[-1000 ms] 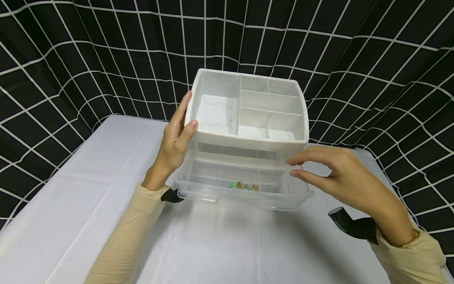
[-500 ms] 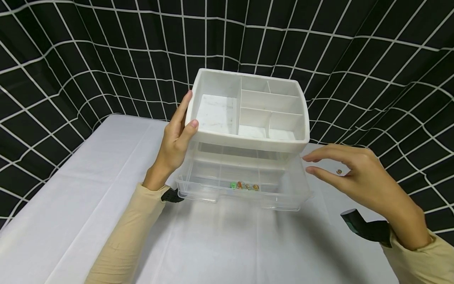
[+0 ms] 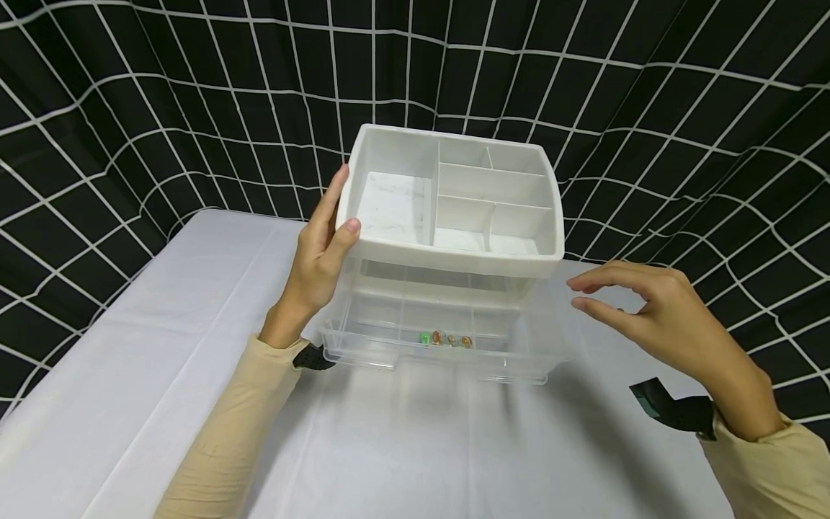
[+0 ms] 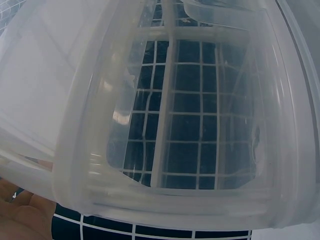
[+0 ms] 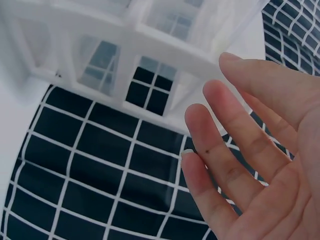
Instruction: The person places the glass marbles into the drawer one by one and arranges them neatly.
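Observation:
A white desktop organizer with a divided top tray stands tilted toward me, and its clear drawer is pulled out at the front. Inside the drawer several glass marbles, one green and others amber, sit in a row. My left hand grips the organizer's left edge, thumb over the top rim and fingers along the side. Off the organizer's right side hovers my right hand, thumb and fingers apart, holding nothing; the right wrist view shows its relaxed fingers beside the clear plastic.
A white cloth covers the table. Black fabric with a white grid rises behind it and on both sides. A tiny bit of a marble shows between the right thumb and fingers, seemingly on the cloth behind.
My right hand has moved right, away from the drawer's right end. The loose marble, plain half a second ago, is now mostly covered by that hand. Left hand and organizer stay nearly still.

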Demonstrator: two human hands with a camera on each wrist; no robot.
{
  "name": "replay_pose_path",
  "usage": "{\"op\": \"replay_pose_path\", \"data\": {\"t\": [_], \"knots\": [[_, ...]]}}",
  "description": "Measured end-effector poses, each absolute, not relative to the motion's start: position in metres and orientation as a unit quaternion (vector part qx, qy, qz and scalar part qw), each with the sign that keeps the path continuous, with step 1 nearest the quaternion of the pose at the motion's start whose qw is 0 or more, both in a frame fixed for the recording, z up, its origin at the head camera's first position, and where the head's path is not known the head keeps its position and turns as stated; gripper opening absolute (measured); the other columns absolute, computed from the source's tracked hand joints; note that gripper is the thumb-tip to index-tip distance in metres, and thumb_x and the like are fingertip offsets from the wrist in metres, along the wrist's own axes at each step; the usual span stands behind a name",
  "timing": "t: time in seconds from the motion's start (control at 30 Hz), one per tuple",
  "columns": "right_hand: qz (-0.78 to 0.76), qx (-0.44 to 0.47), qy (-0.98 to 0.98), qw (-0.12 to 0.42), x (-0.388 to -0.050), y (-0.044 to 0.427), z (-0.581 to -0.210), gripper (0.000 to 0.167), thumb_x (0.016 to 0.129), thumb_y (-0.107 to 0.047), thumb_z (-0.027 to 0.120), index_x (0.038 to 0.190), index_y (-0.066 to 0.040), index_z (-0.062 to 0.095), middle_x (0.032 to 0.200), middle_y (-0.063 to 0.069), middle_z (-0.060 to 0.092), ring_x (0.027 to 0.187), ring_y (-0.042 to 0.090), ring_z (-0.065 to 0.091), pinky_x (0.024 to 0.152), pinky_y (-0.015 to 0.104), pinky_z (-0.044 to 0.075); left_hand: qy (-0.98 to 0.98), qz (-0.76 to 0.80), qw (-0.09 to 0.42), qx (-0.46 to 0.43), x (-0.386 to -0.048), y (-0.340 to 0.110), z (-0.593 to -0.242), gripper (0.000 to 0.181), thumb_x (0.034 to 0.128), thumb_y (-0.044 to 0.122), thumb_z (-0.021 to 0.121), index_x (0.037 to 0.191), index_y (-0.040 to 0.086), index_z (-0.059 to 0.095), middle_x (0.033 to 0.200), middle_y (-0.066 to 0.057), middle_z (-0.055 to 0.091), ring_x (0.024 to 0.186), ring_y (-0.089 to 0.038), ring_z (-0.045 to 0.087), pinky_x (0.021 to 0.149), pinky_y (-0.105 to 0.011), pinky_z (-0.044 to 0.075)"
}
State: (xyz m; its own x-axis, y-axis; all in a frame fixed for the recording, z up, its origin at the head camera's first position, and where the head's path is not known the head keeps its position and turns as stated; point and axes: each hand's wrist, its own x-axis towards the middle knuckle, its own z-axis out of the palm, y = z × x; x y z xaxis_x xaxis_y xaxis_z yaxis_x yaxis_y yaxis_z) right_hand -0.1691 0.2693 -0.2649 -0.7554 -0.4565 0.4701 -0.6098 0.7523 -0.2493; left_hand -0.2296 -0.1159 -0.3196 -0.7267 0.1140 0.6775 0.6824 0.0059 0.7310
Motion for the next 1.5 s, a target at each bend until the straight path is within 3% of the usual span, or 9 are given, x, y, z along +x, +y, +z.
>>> {"op": "replay_pose_path", "data": {"t": [0.6,0.87,1.17,1.5], "knots": [[0.173,0.244,-0.932,0.202,-0.188,0.299,-0.289,0.032,0.075,-0.001,0.081,0.104,-0.015,0.077,0.099,0.002,0.075,0.095,-0.023,0.042,0.061,0.008,0.041,-0.676,-0.639,0.221,-0.295,-0.23,-0.116,-0.319,0.064,0.0993,0.012,0.041,0.159,0.008,0.02,0.164,-0.003,0.026,0.141,-0.023,0.039,0.11,-0.025,0.039],[0.18,0.223,-0.939,0.189,-0.196,0.311,-0.297,0.027,0.079,-0.004,0.08,0.104,-0.014,0.077,0.099,0.006,0.075,0.094,-0.023,0.042,0.061,0.007,0.039,-0.674,-0.639,0.222,-0.296,-0.231,-0.116,-0.319,0.063,0.0993,0.011,0.041,0.159,0.007,0.019,0.164,-0.005,0.026,0.142,-0.028,0.039,0.11,-0.025,0.039],[0.174,0.185,-0.952,0.171,-0.2,0.323,-0.309,0.023,0.083,-0.009,0.078,0.106,-0.01,0.076,0.104,0.01,0.075,0.093,-0.024,0.039,0.061,0.018,0.044,-0.672,-0.641,0.22,-0.298,-0.23,-0.116,-0.32,0.063,0.0996,0.012,0.041,0.159,0.007,0.019,0.163,-0.006,0.027,0.141,-0.03,0.04,0.11,-0.025,0.04],[0.184,0.173,-0.951,0.179,-0.201,0.336,-0.324,0.022,0.082,-0.008,0.078,0.104,-0.01,0.077,0.103,0.011,0.075,0.092,-0.025,0.041,0.072,0.002,0.035,-0.675,-0.639,0.215,-0.299,-0.227,-0.119,-0.32,0.064,0.0995,0.011,0.041,0.159,0.008,0.019,0.163,-0.005,0.026,0.14,-0.028,0.04,0.109,-0.026,0.04]]}}
